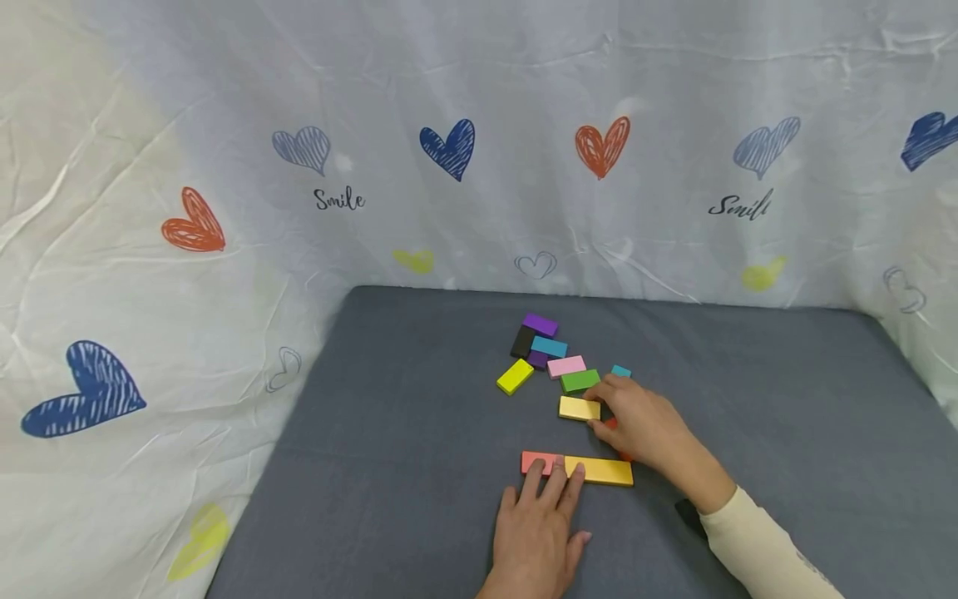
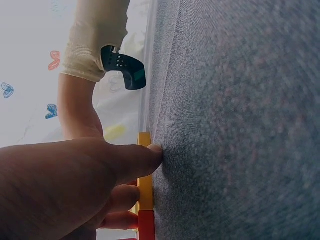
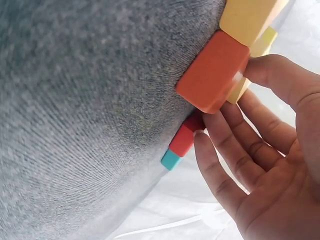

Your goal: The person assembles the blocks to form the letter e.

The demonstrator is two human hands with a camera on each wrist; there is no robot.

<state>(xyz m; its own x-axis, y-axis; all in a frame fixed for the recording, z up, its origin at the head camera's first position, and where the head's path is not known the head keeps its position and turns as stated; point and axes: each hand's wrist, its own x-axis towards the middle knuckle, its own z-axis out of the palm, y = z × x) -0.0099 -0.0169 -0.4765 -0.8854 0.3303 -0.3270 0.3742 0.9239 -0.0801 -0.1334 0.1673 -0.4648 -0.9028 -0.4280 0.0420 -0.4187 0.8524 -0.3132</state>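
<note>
Looks softly lit in the head view, with a warm tint at the left of the heart-printed cloth (image 1: 516,58) and pale glints along its creases. Appears dimmer in the left wrist view, leaving the left hand (image 2: 70,180) dark against brighter cloth, with a soft shadow on the table (image 2: 240,110) close by and blur toward the right edge. Washes out behind the right hand (image 3: 272,170) in the right wrist view, blurring the table's weave at the left.
</note>
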